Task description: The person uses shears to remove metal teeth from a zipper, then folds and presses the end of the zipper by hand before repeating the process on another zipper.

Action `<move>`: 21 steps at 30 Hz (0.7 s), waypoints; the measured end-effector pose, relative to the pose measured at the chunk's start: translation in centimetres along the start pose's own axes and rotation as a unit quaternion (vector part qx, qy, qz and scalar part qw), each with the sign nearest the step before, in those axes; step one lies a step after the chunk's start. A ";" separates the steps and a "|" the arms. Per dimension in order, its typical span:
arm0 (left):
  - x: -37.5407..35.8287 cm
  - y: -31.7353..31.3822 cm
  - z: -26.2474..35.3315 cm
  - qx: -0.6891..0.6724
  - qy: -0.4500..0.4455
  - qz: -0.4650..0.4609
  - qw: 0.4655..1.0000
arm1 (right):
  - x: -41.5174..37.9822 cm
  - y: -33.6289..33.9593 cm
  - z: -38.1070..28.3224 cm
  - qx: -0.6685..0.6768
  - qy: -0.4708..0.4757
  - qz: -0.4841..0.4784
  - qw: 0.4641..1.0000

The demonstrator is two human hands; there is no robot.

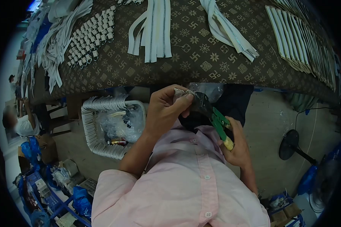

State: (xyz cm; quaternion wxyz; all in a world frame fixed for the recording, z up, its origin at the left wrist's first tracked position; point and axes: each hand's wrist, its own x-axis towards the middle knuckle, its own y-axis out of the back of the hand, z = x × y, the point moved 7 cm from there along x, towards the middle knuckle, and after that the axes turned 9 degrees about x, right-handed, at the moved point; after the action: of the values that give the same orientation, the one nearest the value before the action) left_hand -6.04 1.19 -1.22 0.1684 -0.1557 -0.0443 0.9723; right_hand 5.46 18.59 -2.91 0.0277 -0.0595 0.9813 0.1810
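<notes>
My left hand (166, 108) is closed in a pinch on a short piece of pale zipper tape (179, 92), its toothed edge showing above the thumb. Wrapped round the green handles of a pair of pliers (218, 122) is my right hand (236, 145). Yellow wrapping covers the end of one handle. The dark head of the pliers points up and left, right at the zipper tape by my left thumb. Both hands are in front of my shirt, just below the table edge.
On the patterned tablecloth (193, 68) lie white zippers (151, 34), more zippers (231, 32), rows of small tabs with rings (93, 38) and a stack of zipper strips (295, 41). A white woven basket (88, 132) stands below left. A person (24, 123) sits at far left.
</notes>
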 end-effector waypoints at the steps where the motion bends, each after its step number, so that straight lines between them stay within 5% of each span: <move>1: 0.0 0.0 0.0 0.004 0.005 0.001 1.000 | 0.0 0.0 0.1 0.012 -0.014 -0.002 1.000; 21: 0.0 -0.6 -0.6 0.035 0.024 0.000 0.999 | 0.2 0.9 0.2 -0.029 -0.064 -0.048 0.996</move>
State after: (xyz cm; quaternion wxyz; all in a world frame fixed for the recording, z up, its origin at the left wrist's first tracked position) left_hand -5.64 1.72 -1.69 0.1751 -0.1727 -0.0060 0.9693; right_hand 5.18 19.53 -2.81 0.0978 -0.0956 0.9678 0.2112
